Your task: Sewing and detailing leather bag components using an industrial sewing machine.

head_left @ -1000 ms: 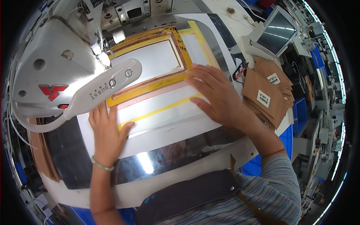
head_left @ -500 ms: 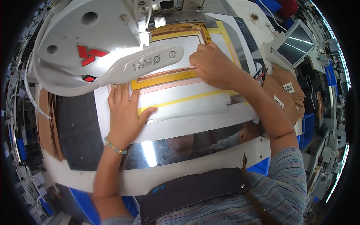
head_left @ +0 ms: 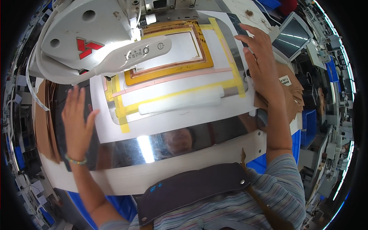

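My left hand (head_left: 78, 120) is off the work, fingers spread and holding nothing, above the dark plate beside the white sheet's left edge. On the right, my right hand (head_left: 262, 63) is raised with parted, slightly bent fingers and nothing in them. Between them lies a white sheet (head_left: 161, 124) carrying a template edged with yellow tape (head_left: 172, 97) and pink strips. A yellow rectangular frame (head_left: 165, 75) with a brown inner border rests on it; a lamp partly hides its left side. A whitish translucent strip (head_left: 182, 102) lies along the near tape.
Overhead at left are a pale machine head (head_left: 65, 34) and its wand-shaped lamp (head_left: 134, 54). A shiny metal plate (head_left: 191, 142) runs along the near side. Brown pieces stack at left (head_left: 46, 119) and right (head_left: 289, 94). A small screen (head_left: 293, 36) stands far right.
Both hands have lifted away from the yellow frame and template, the left moving left and the right moving right. The right hand has opened from a closed grip at the frame's right side.
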Demonstrator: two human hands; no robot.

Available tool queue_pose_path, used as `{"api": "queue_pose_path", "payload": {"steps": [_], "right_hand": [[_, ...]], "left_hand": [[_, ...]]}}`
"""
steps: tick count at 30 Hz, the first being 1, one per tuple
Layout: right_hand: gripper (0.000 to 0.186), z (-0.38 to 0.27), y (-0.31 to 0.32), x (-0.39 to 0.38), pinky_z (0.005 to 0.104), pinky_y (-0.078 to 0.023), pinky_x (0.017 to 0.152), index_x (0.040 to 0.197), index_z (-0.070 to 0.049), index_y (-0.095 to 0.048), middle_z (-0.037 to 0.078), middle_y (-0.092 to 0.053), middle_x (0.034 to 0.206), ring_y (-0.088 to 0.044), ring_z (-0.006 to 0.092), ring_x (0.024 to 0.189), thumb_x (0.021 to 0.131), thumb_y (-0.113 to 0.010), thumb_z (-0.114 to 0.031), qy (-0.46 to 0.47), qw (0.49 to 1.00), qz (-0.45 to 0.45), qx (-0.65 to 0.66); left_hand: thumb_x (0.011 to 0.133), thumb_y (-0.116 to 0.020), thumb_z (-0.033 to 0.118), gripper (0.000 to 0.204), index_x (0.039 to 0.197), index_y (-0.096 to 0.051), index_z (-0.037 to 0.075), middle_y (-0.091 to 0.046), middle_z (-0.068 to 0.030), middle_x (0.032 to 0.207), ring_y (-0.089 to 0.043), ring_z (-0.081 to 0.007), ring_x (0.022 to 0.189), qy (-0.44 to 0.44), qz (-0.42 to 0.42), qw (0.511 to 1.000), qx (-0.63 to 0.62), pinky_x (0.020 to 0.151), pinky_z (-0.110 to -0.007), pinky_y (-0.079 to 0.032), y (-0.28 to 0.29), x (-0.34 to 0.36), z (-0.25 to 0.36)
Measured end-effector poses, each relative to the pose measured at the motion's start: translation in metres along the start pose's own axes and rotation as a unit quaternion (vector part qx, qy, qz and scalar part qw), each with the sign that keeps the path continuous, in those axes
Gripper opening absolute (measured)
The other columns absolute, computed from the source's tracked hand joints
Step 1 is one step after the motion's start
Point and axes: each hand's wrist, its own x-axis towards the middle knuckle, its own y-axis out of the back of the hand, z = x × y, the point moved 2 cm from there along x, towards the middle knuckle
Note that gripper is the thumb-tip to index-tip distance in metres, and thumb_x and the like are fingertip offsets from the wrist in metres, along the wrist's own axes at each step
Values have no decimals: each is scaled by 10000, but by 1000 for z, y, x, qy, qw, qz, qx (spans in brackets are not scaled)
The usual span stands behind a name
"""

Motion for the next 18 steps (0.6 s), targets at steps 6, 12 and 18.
{"api": "queue_pose_path", "payload": {"steps": [6,12,18], "right_hand": [[400,65,5,-61,504,-410,1129,1397,-28,-588,242,-513,1505,-475,462,1373,1034,-549,-193,-133,969,-121,-171],[463,78,-10,-80,453,-378,1173,1430,11,-571,270,-523,1506,-479,439,1406,1090,-492,-293,-241,945,-209,-69],[422,61,-7,-61,470,-454,1061,1287,40,-659,275,-584,1335,-570,439,1264,1058,-569,-303,-262,934,-184,-159]], "left_hand": [[1054,-586,406,603,1526,-490,44,-492,-169,1580,-494,-364,1425,221,34,956,190,1145,-435,-431,1,-38,-166],[979,-623,257,324,1173,-754,33,-744,-250,1066,-706,-430,1039,385,46,922,-28,921,-497,-542,5,-62,-188],[961,-655,256,275,1048,-780,27,-758,-217,1011,-717,-402,997,412,118,904,-5,907,-489,-548,9,-48,-182]]}}
